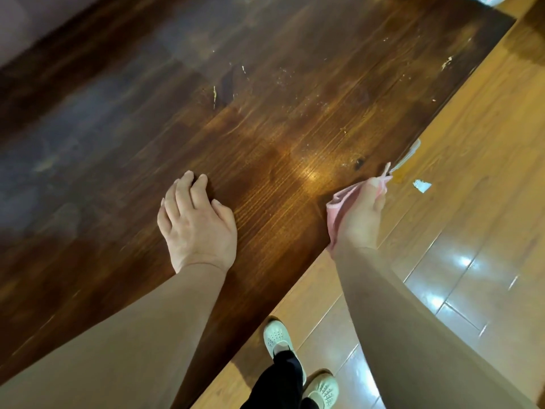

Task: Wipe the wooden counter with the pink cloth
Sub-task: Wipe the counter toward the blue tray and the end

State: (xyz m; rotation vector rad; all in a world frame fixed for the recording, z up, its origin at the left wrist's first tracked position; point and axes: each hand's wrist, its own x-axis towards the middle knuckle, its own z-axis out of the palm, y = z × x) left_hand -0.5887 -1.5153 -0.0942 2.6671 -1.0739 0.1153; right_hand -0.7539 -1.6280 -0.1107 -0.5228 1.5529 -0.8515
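- Pink cloth [343, 206]: soft fabric, bunched into folds, at the near-right edge of the counter, directly under the right hand; one corner pokes out past the fingertips, another fold trails back toward the wrist.
- Right hand [364, 215]: fingers curled round the cloth, gripping it at the counter's edge; palm side hidden, so can't tell how much of the cloth lies flat on the wood.
- Left hand [196, 224]: flat on the counter w/ fingers relaxed and slightly spread, holding nothing, well apart from the cloth.
- Wooden counter [265, 119]: dark brown planks w/ clear straight grain, glossy finish; a bright glare patch sits between the two hands. A dark knot [359, 163] shows near the cloth.
- Crumbs [298, 81]: pale specks and small flakes scattered over the far-right part of the counter, plus a few longer pale slivers.
- Floor [472, 231]: lighter orange-brown wood boards, shiny, w/ white light reflections at right.
- White scrap [422, 185] lies on the floor just beyond the right hand; a pale, blurred item [411, 153] sits by the counter's edge, too unclear to identify.
- Person's feet in white perforated shoes [277, 340], dark trousers above, stand on the floor beside the counter.
- Far-left corner: a pale wall [26, 22], blurred.
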